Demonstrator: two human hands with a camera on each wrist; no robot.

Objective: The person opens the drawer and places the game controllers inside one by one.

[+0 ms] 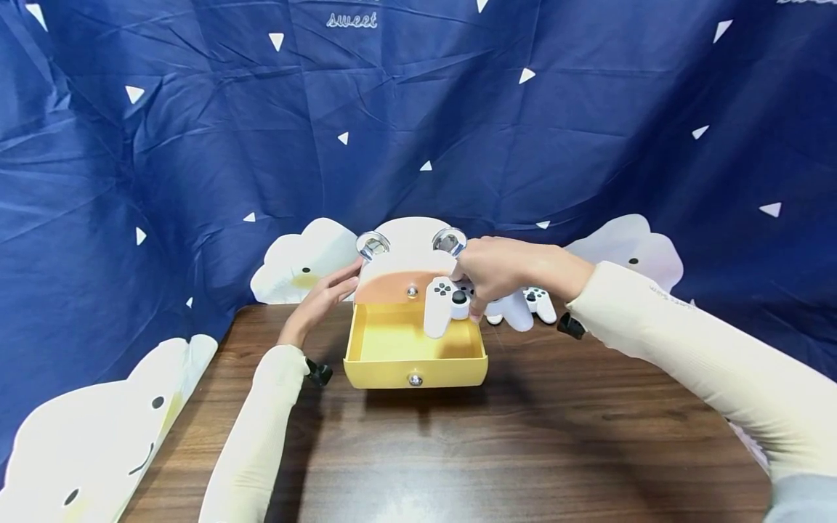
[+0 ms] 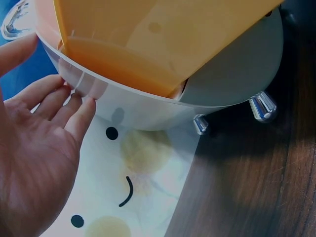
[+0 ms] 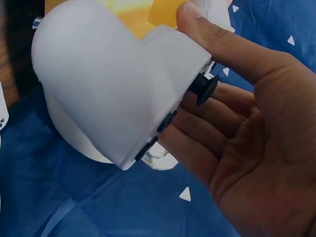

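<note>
A white game controller [image 1: 437, 312] with black sticks and buttons is gripped by my right hand [image 1: 500, 269], thumb and fingers around its middle. It overlaps the pulled-out yellow drawer [image 1: 386, 373] in the head view. That drawer belongs to a small rounded white cabinet [image 1: 412, 243] with an orange upper drawer [image 1: 382, 288] and silver knobs. My left hand [image 1: 323, 301] lies along the cabinet's left side. In the left wrist view its fingertips [image 2: 88, 106] touch the white wall, fingers loosely extended and holding nothing.
Behind my right hand, another white controller [image 1: 541, 305] rests on the brown wooden table [image 1: 418, 450], partly hidden. Two shiny round silver pieces [image 1: 373, 245] stick up from the cabinet. A blue curtain [image 1: 418, 109] with white triangles and clouds hangs behind.
</note>
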